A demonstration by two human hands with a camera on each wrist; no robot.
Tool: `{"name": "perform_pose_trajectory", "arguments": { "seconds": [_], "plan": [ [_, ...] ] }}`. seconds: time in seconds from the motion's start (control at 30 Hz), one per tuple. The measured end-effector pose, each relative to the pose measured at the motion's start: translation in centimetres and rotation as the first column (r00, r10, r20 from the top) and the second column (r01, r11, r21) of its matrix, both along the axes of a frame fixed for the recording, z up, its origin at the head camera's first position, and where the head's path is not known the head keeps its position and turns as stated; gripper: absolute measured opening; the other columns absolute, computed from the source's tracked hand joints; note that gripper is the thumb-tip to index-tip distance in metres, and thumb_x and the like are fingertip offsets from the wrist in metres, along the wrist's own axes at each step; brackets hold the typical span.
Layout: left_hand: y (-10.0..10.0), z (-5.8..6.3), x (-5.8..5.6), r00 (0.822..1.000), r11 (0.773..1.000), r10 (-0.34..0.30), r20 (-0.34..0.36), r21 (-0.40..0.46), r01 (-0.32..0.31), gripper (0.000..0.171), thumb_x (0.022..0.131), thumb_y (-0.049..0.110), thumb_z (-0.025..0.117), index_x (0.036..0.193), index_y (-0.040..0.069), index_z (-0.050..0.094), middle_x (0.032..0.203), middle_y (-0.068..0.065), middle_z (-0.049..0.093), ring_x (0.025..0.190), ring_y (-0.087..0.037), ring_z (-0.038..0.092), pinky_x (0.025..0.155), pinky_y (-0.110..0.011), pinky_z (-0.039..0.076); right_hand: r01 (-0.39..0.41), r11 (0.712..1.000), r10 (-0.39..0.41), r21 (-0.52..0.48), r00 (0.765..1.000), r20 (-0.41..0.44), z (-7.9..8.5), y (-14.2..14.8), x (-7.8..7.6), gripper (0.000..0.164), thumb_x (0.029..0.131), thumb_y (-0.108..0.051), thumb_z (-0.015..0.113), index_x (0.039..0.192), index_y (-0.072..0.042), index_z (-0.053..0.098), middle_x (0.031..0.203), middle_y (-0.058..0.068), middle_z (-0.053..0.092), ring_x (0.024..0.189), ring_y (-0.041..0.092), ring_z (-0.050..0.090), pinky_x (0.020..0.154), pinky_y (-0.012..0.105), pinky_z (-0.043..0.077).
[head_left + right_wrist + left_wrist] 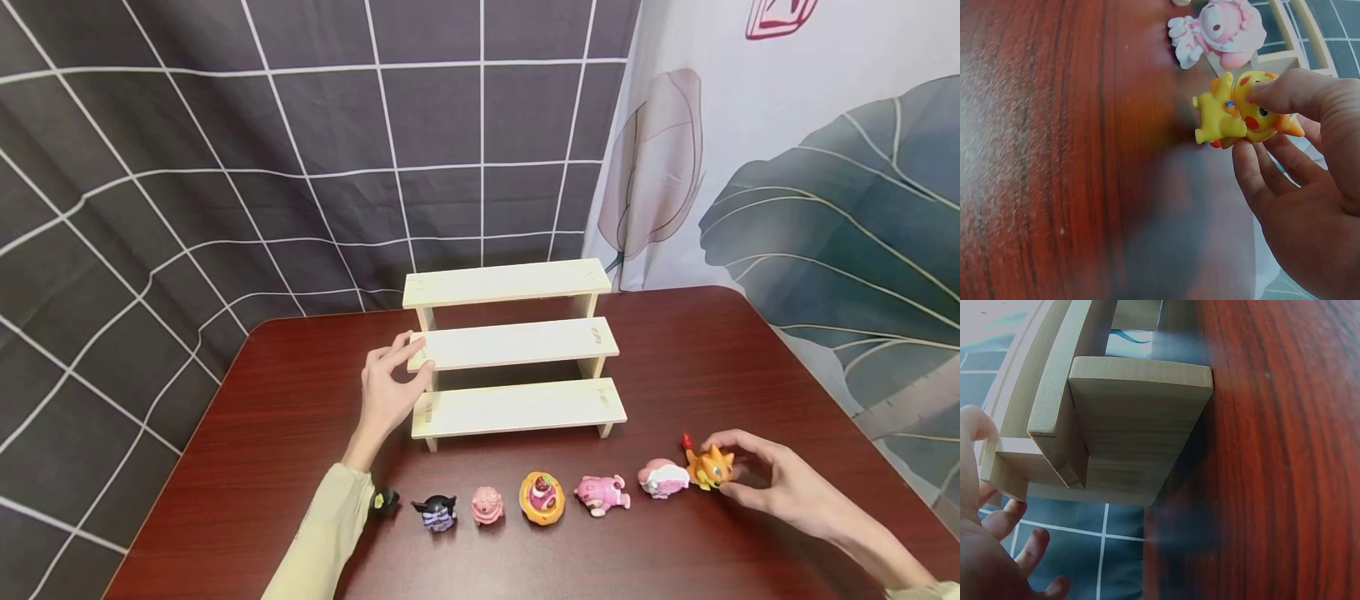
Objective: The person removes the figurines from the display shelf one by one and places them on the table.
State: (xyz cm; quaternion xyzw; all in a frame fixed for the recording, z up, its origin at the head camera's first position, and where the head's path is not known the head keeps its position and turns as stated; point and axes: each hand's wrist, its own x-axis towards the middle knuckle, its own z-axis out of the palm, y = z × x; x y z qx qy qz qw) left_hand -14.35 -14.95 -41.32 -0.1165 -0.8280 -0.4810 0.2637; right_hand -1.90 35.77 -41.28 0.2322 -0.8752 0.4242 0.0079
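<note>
At the left end of the three-step wooden display shelf, my left hand pinches the middle board between thumb and fingers. The left wrist view shows that hand beside the board ends, its lower fingers spread off the wood. My right hand holds an orange-and-yellow toy figurine with a red-tipped tail. In the right wrist view, the thumb lies over the head of this figurine, with fingers under it. Just left of it is a pink-and-white figurine.
Along the table front lie a pink figurine, a tart-shaped toy, a small pink figurine, a black-and-purple figurine and a black toy partly behind the left sleeve. A dark grid curtain hangs behind the table.
</note>
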Motion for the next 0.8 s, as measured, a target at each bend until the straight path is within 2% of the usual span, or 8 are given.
{"name": "perform_pose_trajectory", "arguments": {
  "seconds": [0.13, 0.27, 0.4, 0.8],
  "plan": [
    [-0.01, 0.03, 0.04, 1.000, 1.000, 0.006, 0.007, 0.003, -0.006, 0.036, 0.083, 0.019, 0.077, 0.118, 0.012, 0.076, 0.132, -0.006, 0.065, 0.106, -0.033, 0.049, 0.088, -0.048, 0.035, -0.013, 1.000, 0.013, 0.002, 1.000, -0.014, -0.24, 0.12, -0.07, 0.057, 0.071, 0.010, 0.083, 0.121, -0.007, 0.061, 0.102, -0.003, 0.063, 0.082, 0.012, 0.057, 0.069, 0.022, 0.048],
    [0.02, 0.04, 0.05, 1.000, 1.000, 0.003, 0.008, 0.002, -0.003, 0.036, 0.083, 0.019, 0.077, 0.118, 0.012, 0.076, 0.132, -0.008, 0.064, 0.106, -0.033, 0.049, 0.087, -0.048, 0.035, -0.039, 0.999, 0.039, 0.011, 0.999, -0.024, -0.47, 0.27, -0.18, 0.058, 0.070, 0.010, 0.083, 0.120, -0.007, 0.061, 0.102, -0.004, 0.063, 0.083, 0.011, 0.057, 0.069, 0.023, 0.048],
    [0.02, 0.01, 0.04, 1.000, 1.000, -0.001, 0.007, 0.003, 0.001, 0.036, 0.083, 0.019, 0.077, 0.119, 0.011, 0.076, 0.132, -0.012, 0.064, 0.106, -0.034, 0.048, 0.088, -0.049, 0.034, -0.064, 0.998, 0.064, 0.016, 0.998, -0.006, -0.63, 0.42, -0.23, 0.056, 0.071, 0.009, 0.083, 0.120, -0.007, 0.061, 0.103, -0.004, 0.063, 0.086, 0.010, 0.056, 0.069, 0.024, 0.049],
    [-0.03, 0.06, 0.09, 1.000, 1.000, 0.001, 0.019, 0.005, -0.001, 0.036, 0.084, 0.019, 0.077, 0.119, 0.011, 0.075, 0.132, -0.007, 0.064, 0.107, -0.033, 0.048, 0.088, -0.048, 0.034, -0.090, 0.996, 0.090, 0.007, 0.995, 0.036, -0.62, 0.65, -0.39, 0.053, 0.074, 0.009, 0.081, 0.120, -0.005, 0.060, 0.104, -0.003, 0.063, 0.087, 0.011, 0.057, 0.070, 0.023, 0.050]
  ]
}}
